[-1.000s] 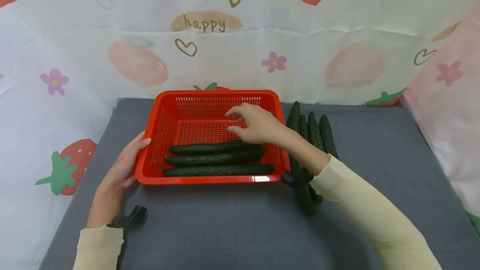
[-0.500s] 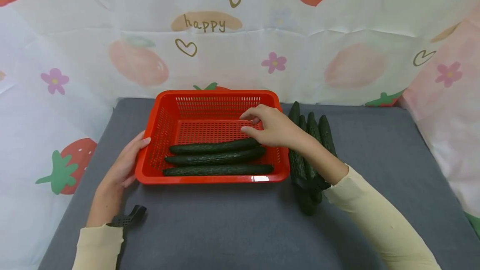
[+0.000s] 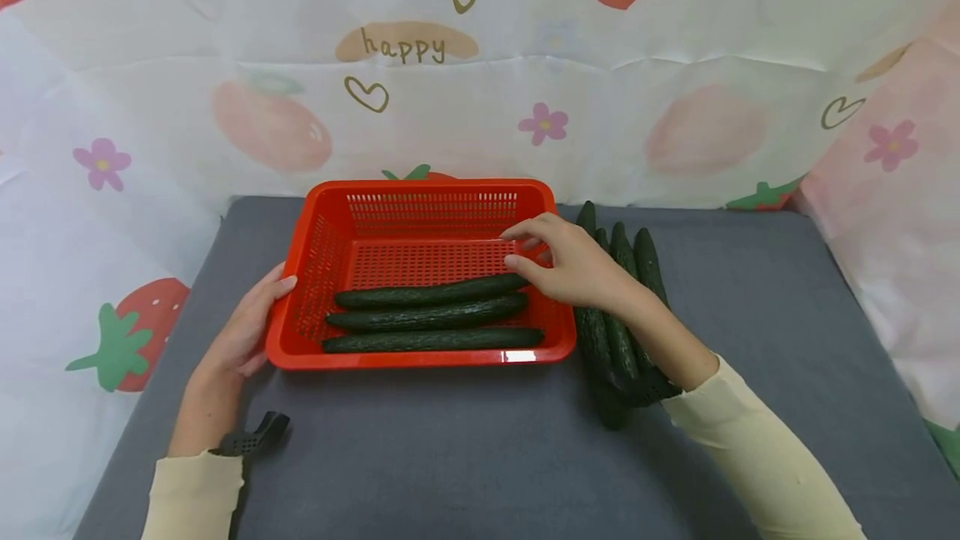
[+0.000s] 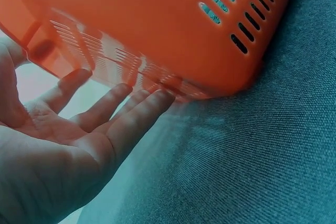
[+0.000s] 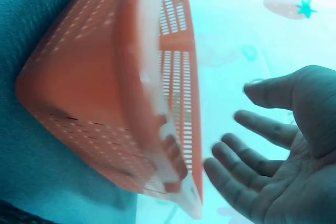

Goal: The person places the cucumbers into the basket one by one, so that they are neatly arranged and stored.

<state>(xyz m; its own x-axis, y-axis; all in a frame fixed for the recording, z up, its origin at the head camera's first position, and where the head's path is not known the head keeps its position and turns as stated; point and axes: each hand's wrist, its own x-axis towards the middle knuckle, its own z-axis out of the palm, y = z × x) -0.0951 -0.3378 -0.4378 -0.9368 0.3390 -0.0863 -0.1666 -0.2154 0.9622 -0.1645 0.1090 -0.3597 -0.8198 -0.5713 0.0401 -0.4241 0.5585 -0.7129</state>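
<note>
"In the centre of the frame, the red basket (image 3: 412, 362) sits on the tabletop (image 3: 420, 457); which step would you call this?"

"Loading, I'd judge, with more to go: three cucumbers (image 3: 427, 317) lie in the basket's lower half, and the loose cucumbers (image 3: 594, 340) are just right of it, on the tabletop."

"And the hands?"

"The left hand (image 3: 247, 327), at centre left, grasps the basket, thumb over the rim and fingers along the outer wall. The right hand (image 3: 566, 261) hangs over the basket's right side, fingers loosely bent, holding nothing (the right wrist view bears that out)."

"So what does the next move call for?"

"Probably bringing the right hand to the loose ones, picking one up and turning it crosswise to match its fellows, while the left steadies the basket."

"Why the turn?"

"The three inside run left to right across the frame, roughly parallel, the uppermost with its right end angled slightly upward. The loose ones run top to bottom, upper tips leaning a little left. I can't count those for sure; the right forearm (image 3: 663, 336) covers part of them."
</note>
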